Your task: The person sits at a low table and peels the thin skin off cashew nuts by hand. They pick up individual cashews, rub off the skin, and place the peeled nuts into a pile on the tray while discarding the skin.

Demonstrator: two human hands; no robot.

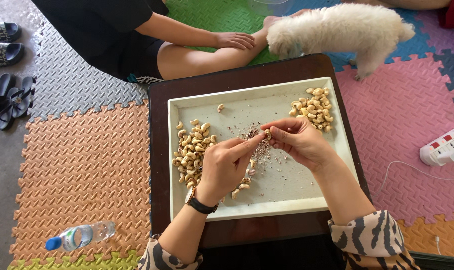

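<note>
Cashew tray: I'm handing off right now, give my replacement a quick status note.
Left hand and right hand pinch one cashew together over the white tray.
Larger pile lies on the tray's left side, smaller pile at its far right corner; skin flakes are scattered mid-tray.
Which pile is peeled is too small to tell.
A white dog stands beyond the table.

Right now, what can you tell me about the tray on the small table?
The tray is a shallow, square, off-white one, plastic by its look, with a raised rim. It lies flat on a dark brown table. One heap of cashews sits at its left and a smaller heap in its far right corner, with reddish skin flakes in the middle. Both hands work over it.
</note>
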